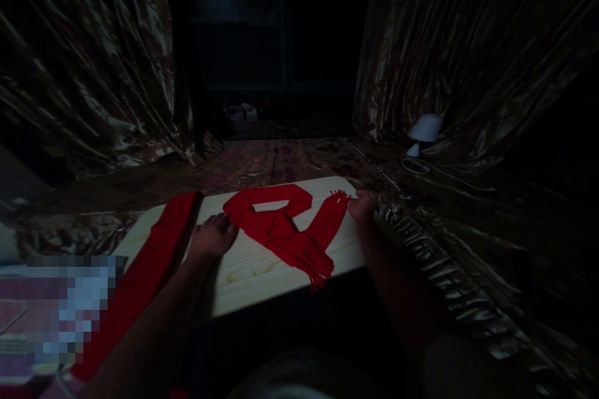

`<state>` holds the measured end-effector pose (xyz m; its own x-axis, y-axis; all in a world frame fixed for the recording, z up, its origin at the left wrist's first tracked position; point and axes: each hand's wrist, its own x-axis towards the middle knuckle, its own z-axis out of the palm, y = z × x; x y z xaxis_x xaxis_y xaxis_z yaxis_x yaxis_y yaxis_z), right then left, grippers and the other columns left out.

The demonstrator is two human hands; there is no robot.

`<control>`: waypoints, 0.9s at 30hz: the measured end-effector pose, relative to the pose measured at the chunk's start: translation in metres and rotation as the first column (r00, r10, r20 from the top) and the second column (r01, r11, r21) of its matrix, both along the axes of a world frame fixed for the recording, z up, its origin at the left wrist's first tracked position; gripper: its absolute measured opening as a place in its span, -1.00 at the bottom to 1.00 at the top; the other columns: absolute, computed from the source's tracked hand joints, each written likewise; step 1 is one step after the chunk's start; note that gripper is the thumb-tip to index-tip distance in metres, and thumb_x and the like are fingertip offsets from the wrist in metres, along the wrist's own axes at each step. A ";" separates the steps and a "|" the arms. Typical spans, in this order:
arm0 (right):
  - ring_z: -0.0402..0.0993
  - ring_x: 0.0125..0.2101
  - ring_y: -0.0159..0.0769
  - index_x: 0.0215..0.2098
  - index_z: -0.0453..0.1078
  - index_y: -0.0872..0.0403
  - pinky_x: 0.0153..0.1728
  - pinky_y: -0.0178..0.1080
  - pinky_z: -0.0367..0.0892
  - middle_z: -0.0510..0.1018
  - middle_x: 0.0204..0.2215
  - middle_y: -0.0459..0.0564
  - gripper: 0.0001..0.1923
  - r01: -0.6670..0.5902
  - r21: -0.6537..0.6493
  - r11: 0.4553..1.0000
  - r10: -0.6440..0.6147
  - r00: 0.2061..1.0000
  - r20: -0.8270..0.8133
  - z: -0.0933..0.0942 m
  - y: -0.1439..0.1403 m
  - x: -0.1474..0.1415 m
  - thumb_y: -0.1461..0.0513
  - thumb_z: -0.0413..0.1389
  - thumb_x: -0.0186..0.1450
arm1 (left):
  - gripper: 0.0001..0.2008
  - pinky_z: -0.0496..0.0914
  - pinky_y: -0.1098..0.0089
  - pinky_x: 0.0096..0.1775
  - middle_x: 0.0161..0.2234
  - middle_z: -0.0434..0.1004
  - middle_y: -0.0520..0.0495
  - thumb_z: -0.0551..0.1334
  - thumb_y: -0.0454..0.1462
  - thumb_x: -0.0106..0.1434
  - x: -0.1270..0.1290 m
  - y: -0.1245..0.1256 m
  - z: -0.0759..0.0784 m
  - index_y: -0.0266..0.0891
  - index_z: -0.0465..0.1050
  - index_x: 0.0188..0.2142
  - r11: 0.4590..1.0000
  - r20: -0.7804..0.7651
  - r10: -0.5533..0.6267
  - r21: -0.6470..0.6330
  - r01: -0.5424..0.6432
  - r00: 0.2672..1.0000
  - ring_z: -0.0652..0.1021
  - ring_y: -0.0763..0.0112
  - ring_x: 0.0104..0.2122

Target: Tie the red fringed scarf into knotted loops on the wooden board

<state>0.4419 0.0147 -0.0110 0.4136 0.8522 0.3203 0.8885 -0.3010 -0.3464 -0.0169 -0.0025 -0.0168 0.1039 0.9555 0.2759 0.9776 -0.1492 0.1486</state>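
Observation:
A red scarf (pixel 290 237) with fringed ends lies in a loose, bent loop on a pale wooden tabletop (pixel 248 274). My left hand (pixel 213 237) rests on the wood at the scarf's left side, fingers stretched out and the tips close to its edge. At the tabletop's right edge, my right hand (pixel 362 206) is closed, its fingertips at the fringe of the scarf's upper right end. The other fringed end hangs towards the near edge. To the left, a long red cloth (pixel 154 255) runs over the tabletop and down beside my left forearm.
Patterned curtains (pixel 135 62) hang on both sides of a dark window (pixel 243 50), which reflects a round light. A small white lamp (pixel 425 129) with a cable stands at the right on a patterned, fringed cover (pixel 299 159). Lower left lies a pinkish cloth (pixel 14 305), partly pixelated.

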 end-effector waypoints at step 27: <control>0.36 0.06 0.01 0.05 0.48 0.14 0.13 -0.07 0.18 0.52 0.02 0.25 -0.60 -0.350 -0.038 0.936 0.344 0.888 0.303 -0.010 0.008 -0.043 0.22 -0.01 0.33 | -0.64 0.31 0.22 0.03 -0.03 0.55 -0.23 0.04 -0.10 0.36 0.008 -0.013 0.014 -0.21 0.50 -0.07 0.998 -0.030 0.026 0.052 -0.024 0.999 0.49 0.10 0.02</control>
<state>0.3991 0.0223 -0.0208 -0.0258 0.9171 0.3979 0.9976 0.0492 -0.0487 -0.0090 -0.0158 -0.0031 0.0894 0.9425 0.3219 0.9851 -0.1315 0.1112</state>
